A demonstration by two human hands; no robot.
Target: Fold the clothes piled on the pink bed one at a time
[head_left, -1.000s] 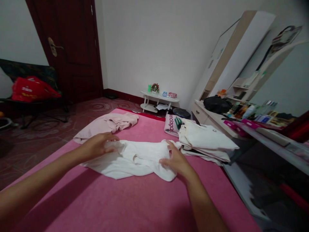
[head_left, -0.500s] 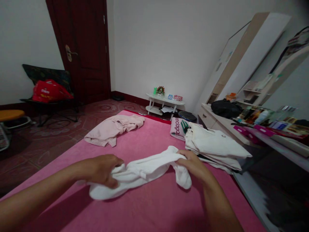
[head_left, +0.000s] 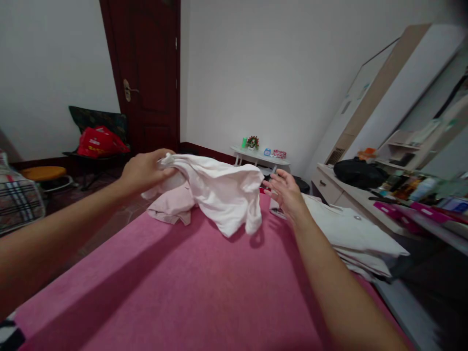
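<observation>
My left hand (head_left: pixel 145 170) is closed on the left end of a white cloth garment (head_left: pixel 224 187), whose exact kind I cannot make out. The garment hangs loose and rumpled above the bed's pink cover (head_left: pixel 204 287). To its right, my right hand (head_left: pixel 287 197) has its fingers spread and holds nothing; its fingertips are near the garment's right edge. A pale pink garment (head_left: pixel 171 204) lies behind the white one and is partly hidden by it. Behind my right forearm lies a stack of folded off-white clothes (head_left: pixel 351 226).
A dresser (head_left: pixel 331 187) with a black bag (head_left: pixel 360 173) and bottles stands along the right. At the back is a low white table (head_left: pixel 256 157). A chair holding a red bag (head_left: pixel 100 142) and an orange stool (head_left: pixel 44 173) are on the left.
The white garment was lifted from low over the bed and moved away from me, opening out. My right hand let go of it and spread its fingers. The view shifted slightly left.
</observation>
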